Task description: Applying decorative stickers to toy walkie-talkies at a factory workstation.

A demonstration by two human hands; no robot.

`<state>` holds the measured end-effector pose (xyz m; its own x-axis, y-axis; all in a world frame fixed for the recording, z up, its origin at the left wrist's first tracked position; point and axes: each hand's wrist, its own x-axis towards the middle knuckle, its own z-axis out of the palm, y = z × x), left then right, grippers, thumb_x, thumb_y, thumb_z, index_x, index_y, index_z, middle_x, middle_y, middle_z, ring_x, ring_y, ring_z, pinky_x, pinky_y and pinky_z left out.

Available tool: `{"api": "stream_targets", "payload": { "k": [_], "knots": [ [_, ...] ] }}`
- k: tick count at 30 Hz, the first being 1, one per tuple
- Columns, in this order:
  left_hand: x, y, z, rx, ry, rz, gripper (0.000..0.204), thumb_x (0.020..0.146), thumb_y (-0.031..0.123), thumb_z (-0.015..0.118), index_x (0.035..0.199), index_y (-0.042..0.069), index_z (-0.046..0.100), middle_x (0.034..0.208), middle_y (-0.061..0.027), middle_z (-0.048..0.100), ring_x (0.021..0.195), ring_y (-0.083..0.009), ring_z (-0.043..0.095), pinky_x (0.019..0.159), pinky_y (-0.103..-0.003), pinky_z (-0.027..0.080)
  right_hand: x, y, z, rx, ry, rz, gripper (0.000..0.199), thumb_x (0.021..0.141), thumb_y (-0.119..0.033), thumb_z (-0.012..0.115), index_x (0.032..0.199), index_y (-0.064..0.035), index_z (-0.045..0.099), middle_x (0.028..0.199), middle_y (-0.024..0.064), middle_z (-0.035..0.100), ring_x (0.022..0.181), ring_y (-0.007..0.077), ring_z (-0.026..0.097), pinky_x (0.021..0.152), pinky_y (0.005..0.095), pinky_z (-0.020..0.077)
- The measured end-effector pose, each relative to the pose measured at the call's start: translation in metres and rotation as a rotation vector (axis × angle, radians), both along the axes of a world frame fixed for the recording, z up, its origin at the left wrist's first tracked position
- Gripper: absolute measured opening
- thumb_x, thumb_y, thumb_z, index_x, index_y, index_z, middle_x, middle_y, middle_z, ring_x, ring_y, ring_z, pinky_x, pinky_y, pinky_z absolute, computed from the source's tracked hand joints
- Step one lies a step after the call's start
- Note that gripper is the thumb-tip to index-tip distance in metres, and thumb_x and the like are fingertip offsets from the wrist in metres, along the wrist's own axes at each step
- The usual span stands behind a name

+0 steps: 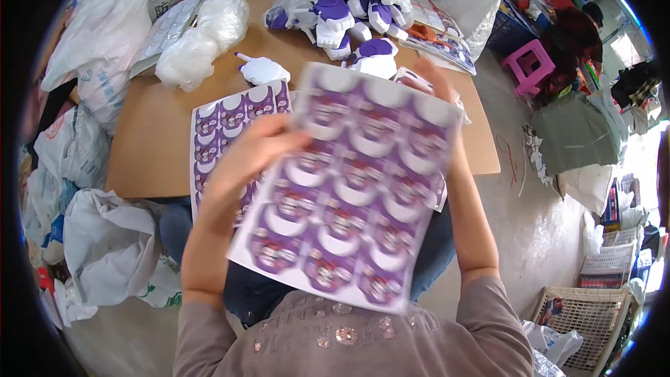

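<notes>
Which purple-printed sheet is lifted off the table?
The front sheet, raised between the left hand and right hand; the left-side sheet lies on the brown tabletop, partly hidden.

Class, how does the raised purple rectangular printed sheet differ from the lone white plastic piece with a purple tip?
The purple printed sheet is thin; the white plastic piece is thick. The sheet is larger, the piece smaller. The left hand holds the sheet, while the piece rests on the brown table. Both show purple and white.
</notes>
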<state>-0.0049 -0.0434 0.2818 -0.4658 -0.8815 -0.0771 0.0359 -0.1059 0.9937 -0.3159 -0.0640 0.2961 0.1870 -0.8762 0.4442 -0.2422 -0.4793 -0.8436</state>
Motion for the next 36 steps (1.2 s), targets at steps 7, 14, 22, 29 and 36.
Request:
{"api": "stream_targets", "payload": {
  "k": [7,14,22,29,36],
  "knots": [
    [0.178,0.019,-0.053,-0.002,-0.346,0.557,0.025,0.094,0.019,0.063,0.106,-0.003,0.066,0.085,0.0013,0.064,0.074,-0.0060,0.054,0.065,-0.023,0.044,-0.036,0.079,-0.039,0.090,1.290,-0.034,0.080,0.080,-0.033,0.076,0.147,-0.0102,0.037,0.147,0.0298,0.036,0.134,0.0445,0.042,0.102,0.0458,0.0454],
    [0.174,0.014,-0.095,-0.338,-1.117,0.835,0.046,0.085,0.012,0.071,0.128,0.002,0.056,0.110,-0.0149,0.064,0.100,-0.0251,0.061,0.085,-0.034,0.047,-0.042,0.066,0.006,0.395,1.041,-0.129,0.020,0.088,-0.012,0.063,0.106,-0.0131,0.071,0.094,0.0091,0.071,0.094,0.0272,0.068,0.084,0.0434,0.0493],
    [0.075,0.009,0.014,-0.881,-0.787,0.584,0.084,0.081,0.012,0.075,0.152,0.009,0.030,0.151,-0.0165,0.040,0.136,-0.0306,0.043,0.113,-0.039,0.032,-0.021,0.052,0.093,-0.665,0.162,0.217,0.016,0.085,-0.018,0.065,0.070,-0.0130,0.063,0.078,0.0025,0.066,0.101,0.0322,0.061,0.100,0.0531,0.0376],
    [-0.041,0.020,0.034,-0.276,0.138,-0.116,0.092,0.076,0.024,0.083,0.150,0.005,0.031,0.149,-0.0108,0.043,0.135,-0.0238,0.043,0.116,-0.043,0.024,0.036,-0.024,0.028,-0.361,-1.022,1.081,0.018,0.094,-0.031,0.066,0.094,-0.0154,0.057,0.123,0.0086,0.052,0.137,0.0276,0.032,0.115,0.0537,0.0304],
    [-0.071,0.027,0.039,-0.247,0.202,0.100,0.057,0.080,0.021,0.081,0.127,0.002,0.055,0.117,-0.0080,0.065,0.109,-0.0150,0.060,0.093,-0.031,0.049,0.079,-0.003,0.019,-0.302,-1.285,0.939,0.035,0.087,-0.020,0.072,0.120,-0.0186,0.060,0.129,0.0077,0.057,0.135,0.0274,0.041,0.119,0.0434,0.0267]
  ]
}}
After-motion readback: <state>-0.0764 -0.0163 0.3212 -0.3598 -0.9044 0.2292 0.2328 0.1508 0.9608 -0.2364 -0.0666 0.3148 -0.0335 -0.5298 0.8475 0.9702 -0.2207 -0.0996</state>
